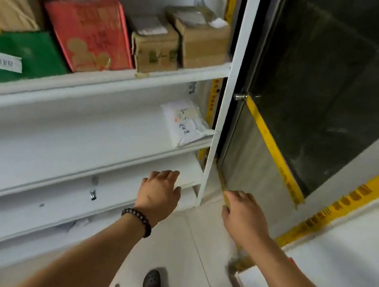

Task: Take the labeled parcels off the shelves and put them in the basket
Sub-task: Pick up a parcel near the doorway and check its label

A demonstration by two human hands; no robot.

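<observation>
A white shelf unit fills the left. Its upper shelf carries a green box with a white label, a red box, two small cardboard boxes and a large brown parcel. A white labeled mailer bag lies at the right end of the middle shelf. My left hand reaches over the edge of a lower shelf, fingers relaxed, touching a flat white parcel there. My right hand hovers empty to the right of the shelf post. No basket is in view.
A dark glass door with a round knob and yellow tape strips stands right of the shelf post. My shoe is on the tiled floor below. A white ledge runs along the lower right.
</observation>
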